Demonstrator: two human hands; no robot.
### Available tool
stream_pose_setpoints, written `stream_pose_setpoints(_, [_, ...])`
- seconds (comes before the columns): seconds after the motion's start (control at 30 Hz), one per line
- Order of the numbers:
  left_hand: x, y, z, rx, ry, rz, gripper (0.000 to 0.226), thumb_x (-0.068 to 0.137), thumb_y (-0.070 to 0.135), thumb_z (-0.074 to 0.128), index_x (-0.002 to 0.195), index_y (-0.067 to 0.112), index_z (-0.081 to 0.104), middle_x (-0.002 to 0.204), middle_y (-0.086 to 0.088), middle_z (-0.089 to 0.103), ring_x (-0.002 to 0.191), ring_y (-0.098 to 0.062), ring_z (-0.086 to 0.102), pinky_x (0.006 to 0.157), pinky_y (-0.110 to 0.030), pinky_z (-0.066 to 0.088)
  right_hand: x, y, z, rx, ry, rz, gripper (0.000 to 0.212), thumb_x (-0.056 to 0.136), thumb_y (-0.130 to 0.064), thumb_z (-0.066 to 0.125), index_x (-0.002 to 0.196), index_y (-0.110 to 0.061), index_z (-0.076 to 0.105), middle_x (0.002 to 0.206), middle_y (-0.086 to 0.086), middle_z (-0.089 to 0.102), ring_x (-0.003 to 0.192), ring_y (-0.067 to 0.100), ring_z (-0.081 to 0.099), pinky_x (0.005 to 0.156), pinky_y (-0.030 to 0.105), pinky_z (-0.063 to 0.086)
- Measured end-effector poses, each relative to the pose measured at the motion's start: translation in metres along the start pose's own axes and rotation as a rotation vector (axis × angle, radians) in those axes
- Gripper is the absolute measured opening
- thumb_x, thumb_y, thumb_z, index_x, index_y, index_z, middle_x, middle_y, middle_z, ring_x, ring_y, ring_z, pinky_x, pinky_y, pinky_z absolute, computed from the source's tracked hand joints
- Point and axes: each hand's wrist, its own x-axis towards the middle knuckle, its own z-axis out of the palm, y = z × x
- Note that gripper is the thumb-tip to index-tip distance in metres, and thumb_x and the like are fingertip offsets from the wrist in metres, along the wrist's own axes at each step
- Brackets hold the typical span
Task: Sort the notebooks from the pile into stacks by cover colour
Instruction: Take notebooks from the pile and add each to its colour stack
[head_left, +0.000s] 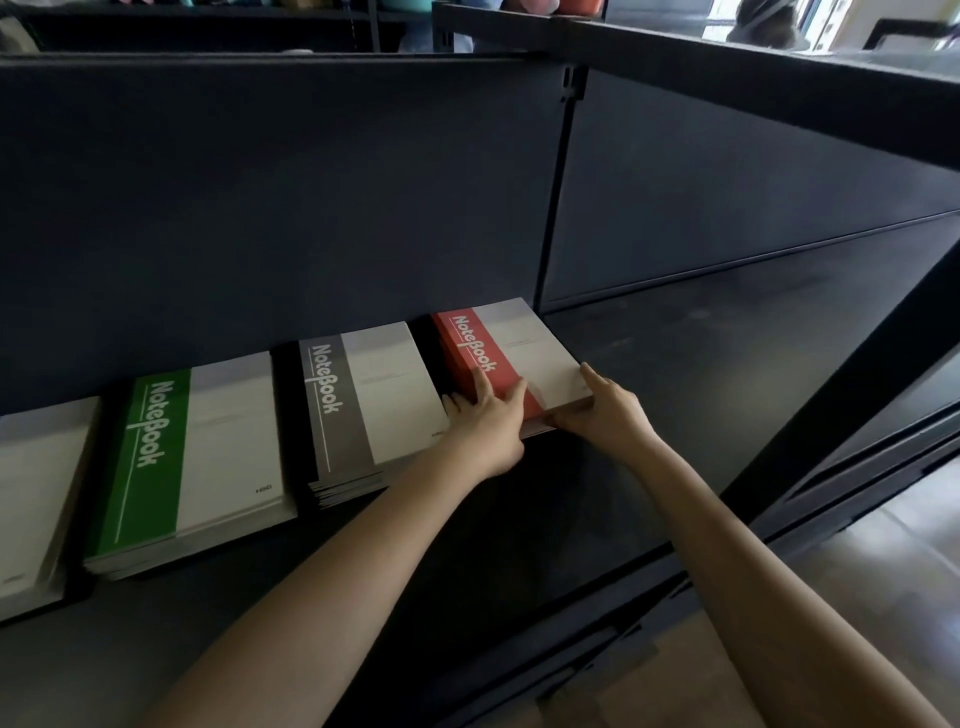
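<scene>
The left hand (488, 415) lies flat with fingers spread, pressing on the near left part of the top cover of the stack of red-banded white notebooks (524, 343). The right hand (608, 410) clasps that stack's near right corner, one finger stretched along the right edge and the thumb against the near edge. The stack sits at the right end of a row on the dark metal shelf (675, 364). Left of it lie the stack of grey-banded white notebooks (363, 410), the stack of green-banded white notebooks (182, 467) and a white-covered stack (31, 493).
</scene>
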Motion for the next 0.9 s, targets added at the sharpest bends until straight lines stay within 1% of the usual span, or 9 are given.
stream_pose_setpoints(0.2, [0.010, -0.009, 0.004, -0.094, -0.001, -0.001, 0.082, 0.091, -0.007, 0.043, 0.153, 0.030, 0.005, 0.155, -0.016, -0.026, 0.143, -0.049, 0.007, 0.118, -0.053, 0.016, 0.006, 0.000, -0.003, 0.015, -0.013, -0.010, 0.076, 0.077, -0.027, 0.079, 0.139, -0.005, 0.040, 0.127, 0.011, 0.058, 0.120, 0.026, 0.051, 0.085, 0.023, 0.038])
stream_pose_setpoints(0.33, [0.009, -0.008, 0.004, -0.118, 0.024, -0.001, 0.079, 0.090, -0.008, 0.044, 0.152, 0.030, 0.013, 0.157, -0.016, -0.020, 0.142, -0.050, 0.009, 0.117, -0.054, 0.019, 0.003, -0.001, -0.001, 0.033, -0.020, -0.001, 0.085, 0.077, -0.030, 0.078, 0.144, -0.005, 0.032, 0.133, 0.012, 0.053, 0.124, 0.027, 0.047, 0.096, 0.029, 0.038])
stream_pose_setpoints(0.43, [0.004, -0.008, 0.002, -0.123, 0.126, 0.026, 0.073, 0.090, -0.003, 0.049, 0.150, 0.026, 0.019, 0.158, -0.017, 0.006, 0.141, -0.044, 0.021, 0.116, -0.053, 0.019, -0.002, -0.003, -0.002, 0.020, -0.032, -0.005, 0.088, 0.081, -0.028, 0.075, 0.149, -0.007, 0.024, 0.145, 0.011, 0.040, 0.133, 0.026, 0.038, 0.102, 0.027, 0.032])
stream_pose_setpoints(0.5, [-0.002, -0.012, -0.001, -0.073, 0.239, 0.068, 0.070, 0.092, 0.010, 0.057, 0.150, 0.023, 0.021, 0.152, -0.013, 0.030, 0.137, -0.036, 0.033, 0.115, -0.054, 0.023, -0.007, -0.006, -0.003, -0.009, -0.025, -0.046, 0.085, 0.082, -0.023, 0.074, 0.149, -0.009, 0.024, 0.150, 0.010, 0.033, 0.136, 0.026, 0.033, 0.105, 0.027, 0.030])
stream_pose_setpoints(0.57, [-0.012, -0.019, -0.006, -0.021, 0.313, 0.096, 0.072, 0.092, 0.024, 0.062, 0.150, 0.022, 0.020, 0.147, -0.008, 0.042, 0.134, -0.029, 0.041, 0.113, -0.054, 0.024, -0.009, -0.012, -0.005, -0.049, -0.015, -0.105, 0.089, 0.081, -0.021, 0.075, 0.151, -0.012, 0.021, 0.154, 0.008, 0.027, 0.140, 0.025, 0.028, 0.109, 0.029, 0.027])
stream_pose_setpoints(0.67, [-0.031, -0.039, -0.014, 0.001, 0.377, 0.092, 0.073, 0.090, 0.033, 0.063, 0.150, 0.023, 0.022, 0.141, -0.003, 0.050, 0.129, -0.025, 0.047, 0.113, -0.057, 0.022, -0.012, -0.028, -0.004, -0.055, 0.010, -0.193, 0.089, 0.082, -0.027, 0.073, 0.152, -0.017, 0.019, 0.157, 0.006, 0.021, 0.143, 0.024, 0.023, 0.116, 0.039, 0.020])
stream_pose_setpoints(0.77, [-0.054, -0.067, -0.019, -0.018, 0.473, 0.048, 0.069, 0.090, 0.036, 0.062, 0.149, 0.023, 0.028, 0.139, -0.002, 0.053, 0.125, -0.024, 0.050, 0.109, -0.051, 0.031, -0.012, -0.049, 0.003, -0.172, 0.064, -0.244, 0.084, 0.085, -0.026, 0.069, 0.152, -0.022, 0.019, 0.159, 0.003, 0.016, 0.147, 0.021, 0.010, 0.116, 0.057, 0.002])
stream_pose_setpoints(0.83, [-0.070, -0.090, -0.021, -0.017, 0.526, -0.007, 0.064, 0.091, 0.037, 0.058, 0.148, 0.023, 0.031, 0.143, -0.001, 0.048, 0.128, -0.024, 0.047, 0.111, -0.048, 0.029, -0.015, -0.067, 0.010, -0.237, 0.087, -0.258, 0.081, 0.086, -0.025, 0.066, 0.152, -0.023, 0.018, 0.159, 0.003, 0.015, 0.147, 0.021, 0.005, 0.112, 0.060, -0.004])
stream_pose_setpoints(0.9, [-0.086, -0.115, -0.022, 0.011, 0.569, -0.071, 0.059, 0.092, 0.036, 0.055, 0.146, 0.025, 0.033, 0.146, 0.000, 0.044, 0.132, -0.024, 0.042, 0.113, -0.049, 0.026, -0.018, -0.089, 0.020, -0.225, 0.075, -0.306, 0.080, 0.087, -0.027, 0.065, 0.152, -0.023, 0.019, 0.158, 0.004, 0.017, 0.147, 0.022, 0.008, 0.112, 0.061, -0.004])
